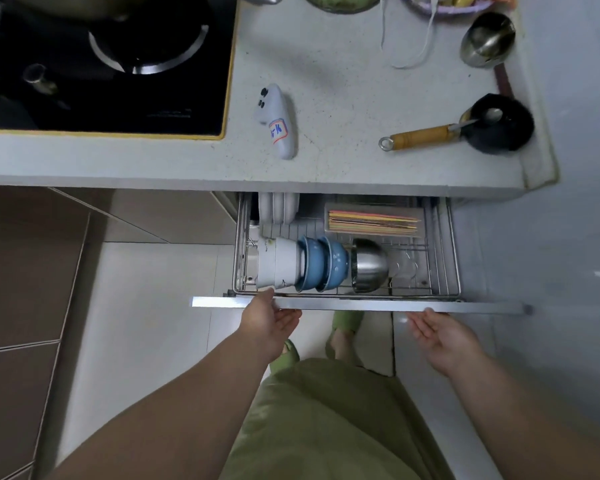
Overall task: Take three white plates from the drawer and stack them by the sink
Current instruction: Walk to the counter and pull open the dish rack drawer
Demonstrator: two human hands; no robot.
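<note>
The wire-rack drawer stands pulled out below the counter. White plates stand on edge at its back left, partly hidden under the counter lip. My left hand touches the drawer's front panel near its left end, palm up, thumb over the top edge. My right hand is just below the panel's right part, palm up, fingers apart, holding nothing. No sink is in view.
In the drawer lie white bowls, blue bowls, a steel bowl and a chopstick box. On the counter: a white controller, a wooden-handled ladle, a steel cup, a cable. The stove is at left.
</note>
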